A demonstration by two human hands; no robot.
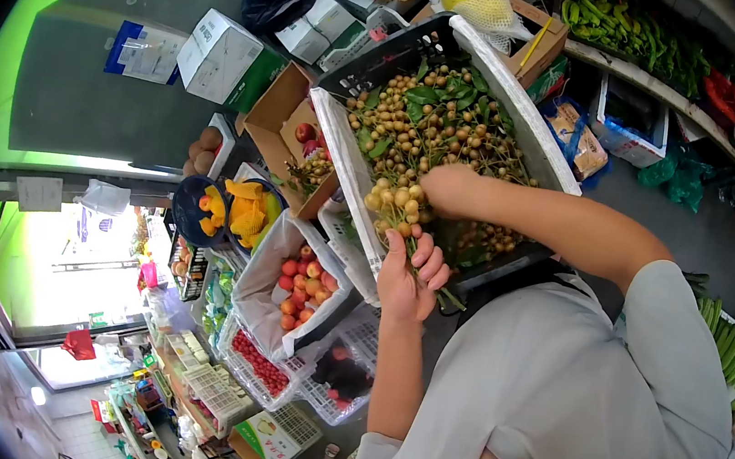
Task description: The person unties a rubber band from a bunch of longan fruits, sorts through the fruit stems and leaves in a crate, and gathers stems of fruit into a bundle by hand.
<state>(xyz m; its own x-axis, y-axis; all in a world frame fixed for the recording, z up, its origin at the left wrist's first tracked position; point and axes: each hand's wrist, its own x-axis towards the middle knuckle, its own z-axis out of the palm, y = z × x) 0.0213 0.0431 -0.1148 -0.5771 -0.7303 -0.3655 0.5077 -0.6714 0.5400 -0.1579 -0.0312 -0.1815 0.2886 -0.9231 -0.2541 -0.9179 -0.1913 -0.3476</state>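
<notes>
Small round tan fruits on leafy stems (444, 129) fill a black crate (340, 79) lined with white foam panels (521, 102). My left hand (414, 277) is closed around the green stems of a fruit bunch (396, 204) at the crate's near left edge. The bunch's fruits point up and away from that hand, and the stem ends stick out below it. My right hand (450, 190) is curled closed just right of the bunch, over the fruit in the crate. Its fingertips are hidden, so what they grip cannot be made out.
A white-lined box of red and orange fruit (305, 286) stands left of the crate, with a basket of small red fruit (257, 363) below. A cardboard box (276, 117) adjoins the crate's left side. Green peppers (626, 32) lie on a shelf at upper right.
</notes>
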